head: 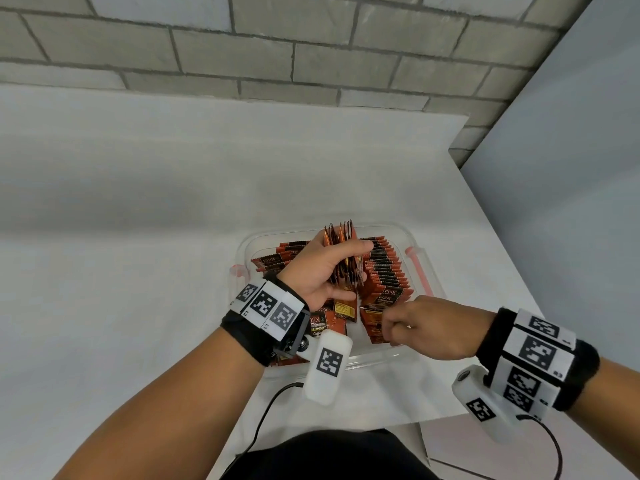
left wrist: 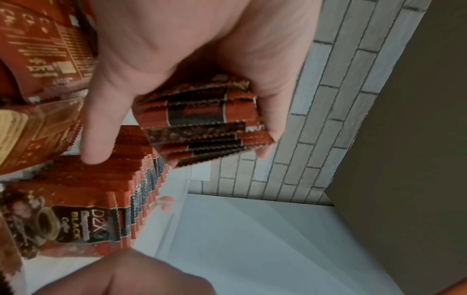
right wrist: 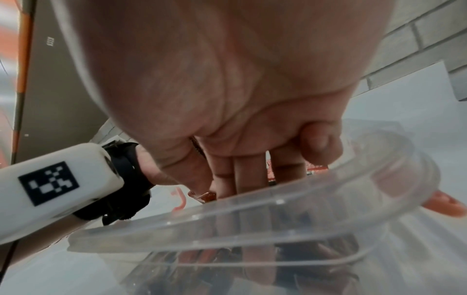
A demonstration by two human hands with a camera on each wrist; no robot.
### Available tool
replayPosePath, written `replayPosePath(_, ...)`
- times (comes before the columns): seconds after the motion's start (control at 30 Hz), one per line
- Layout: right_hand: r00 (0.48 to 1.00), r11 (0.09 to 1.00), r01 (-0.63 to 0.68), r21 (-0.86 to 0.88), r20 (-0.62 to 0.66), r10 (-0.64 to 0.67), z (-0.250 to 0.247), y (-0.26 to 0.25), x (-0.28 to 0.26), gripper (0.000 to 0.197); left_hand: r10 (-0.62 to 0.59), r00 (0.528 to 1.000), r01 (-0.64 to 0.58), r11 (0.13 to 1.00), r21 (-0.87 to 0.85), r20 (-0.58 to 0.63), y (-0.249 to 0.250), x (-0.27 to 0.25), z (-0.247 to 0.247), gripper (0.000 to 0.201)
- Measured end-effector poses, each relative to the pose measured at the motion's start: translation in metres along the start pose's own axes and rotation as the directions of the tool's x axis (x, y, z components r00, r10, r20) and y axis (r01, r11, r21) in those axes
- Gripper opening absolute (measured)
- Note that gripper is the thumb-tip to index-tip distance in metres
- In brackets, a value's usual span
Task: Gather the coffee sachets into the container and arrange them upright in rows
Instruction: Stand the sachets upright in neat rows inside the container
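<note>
A clear plastic container (head: 381, 358) with orange clips sits near the table's right edge. A row of red-and-black coffee sachets (head: 384, 268) stands upright along its right side. More sachets (head: 277, 261) lie at its far left, and loose ones (head: 332, 317) lie at the front. My left hand (head: 325, 268) grips a fanned bundle of sachets (left wrist: 202, 121) above the middle of the container. My right hand (head: 408, 327) reaches into the front right, its fingers curled and pinching the sachets (head: 372, 320) at the near end of the row.
The white table (head: 138, 237) spreads far to the left and behind the container. Its right edge (head: 502, 258) runs close beside the container. A brick wall (head: 311, 53) stands behind. Cables (head: 263, 420) hang from both wrist cameras near my body.
</note>
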State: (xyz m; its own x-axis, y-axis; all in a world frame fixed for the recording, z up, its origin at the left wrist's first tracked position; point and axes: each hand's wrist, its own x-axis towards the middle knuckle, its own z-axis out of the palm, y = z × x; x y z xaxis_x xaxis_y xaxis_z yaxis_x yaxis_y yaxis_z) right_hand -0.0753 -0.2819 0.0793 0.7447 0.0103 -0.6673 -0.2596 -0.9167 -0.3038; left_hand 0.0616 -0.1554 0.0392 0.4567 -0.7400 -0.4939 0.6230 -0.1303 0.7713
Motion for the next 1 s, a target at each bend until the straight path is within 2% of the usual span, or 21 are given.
replayPosePath(0.1,1.000,1.000,-0.006,-0.005,0.005,0.006,0.000,0.001,-0.001,0.027,0.010,1.000,-0.010,1.000,0.007,0.002,-0.001,0.000,0.000,0.070)
replayPosePath(0.27,1.000,0.998,-0.003,-0.064,-0.019,0.002,0.004,0.004,-0.001,0.027,0.019,1.000,-0.020,1.000,0.013,0.013,-0.004,-0.001,-0.003,0.059)
replayPosePath(0.4,0.996,0.998,0.057,0.004,-0.070,-0.056,0.005,0.001,0.001,0.023,0.030,1.000,-0.030,1.000,0.009,-0.002,-0.005,-0.002,-0.004,0.055)
replayPosePath(0.63,0.990,0.986,0.090,-0.142,0.121,-0.073,0.005,-0.013,0.025,0.037,0.045,0.999,-0.044,0.999,0.007,-0.020,-0.006,-0.001,-0.003,0.054)
replayPosePath(0.73,0.964,0.927,0.137,-0.348,0.263,-0.044,0.000,-0.024,0.038,0.038,0.053,0.998,-0.053,0.999,-0.004,-0.028,-0.007,-0.001,-0.005,0.052)
replayPosePath(0.87,0.903,0.866,0.195,-0.460,0.430,0.026,-0.004,-0.032,0.044,0.041,0.074,0.997,-0.075,0.997,-0.033,-0.030,-0.006,-0.002,-0.008,0.049)
replayPosePath(0.93,0.909,0.822,0.221,-0.525,0.415,0.021,-0.007,-0.031,0.044,0.038,0.082,0.996,-0.083,0.995,-0.053,-0.016,-0.004,-0.002,-0.009,0.041)
replayPosePath(1.0,0.931,0.798,0.191,-0.572,0.364,0.038,-0.009,-0.032,0.041,0.038,0.088,0.996,-0.088,0.994,-0.062,-0.008,-0.003,-0.003,-0.010,0.039)
